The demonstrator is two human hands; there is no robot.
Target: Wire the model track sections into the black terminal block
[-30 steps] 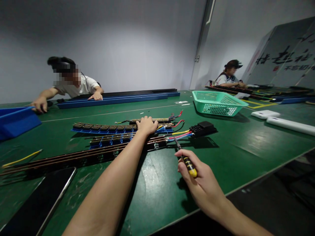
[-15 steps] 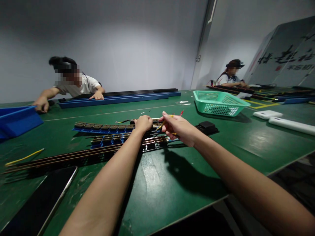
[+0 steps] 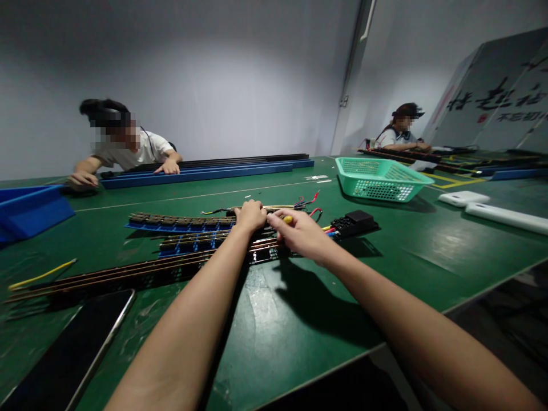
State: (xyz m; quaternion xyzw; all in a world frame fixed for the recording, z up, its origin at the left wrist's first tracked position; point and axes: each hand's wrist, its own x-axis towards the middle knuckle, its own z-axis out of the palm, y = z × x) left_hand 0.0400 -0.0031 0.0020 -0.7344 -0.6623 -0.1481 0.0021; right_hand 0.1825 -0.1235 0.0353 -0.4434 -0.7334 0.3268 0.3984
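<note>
My left hand [image 3: 251, 216] is closed over a blue-and-black strip with brass-coloured rails [image 3: 180, 221], pressing it on the table; its fingertips are hidden. Right beside it, my right hand [image 3: 297, 233] pinches a thin yellow stick-like thing [image 3: 287, 219], seen nearly end-on, so its kind is unclear. Two more railed strips lie nearer to me, a short one [image 3: 192, 244] and a long one [image 3: 145, 270] under my left forearm. Coloured wires [image 3: 329, 230] run from a black box [image 3: 357, 222] toward my right hand. A red wire end [image 3: 315, 197] sticks up behind it.
A green mesh basket [image 3: 381, 180] stands at the right, with white devices [image 3: 464, 198] beyond it. At the left are a blue bin [image 3: 34, 211], a yellow wire [image 3: 43, 274] and a phone [image 3: 72, 348]. Two people sit across, one behind long blue bars [image 3: 205, 175].
My right hand has shifted slightly left and turned, tipping the yellow thing toward me and uncovering the wires at the black box. My left hand stays nearly still. The co-worker's hand at left moved right.
</note>
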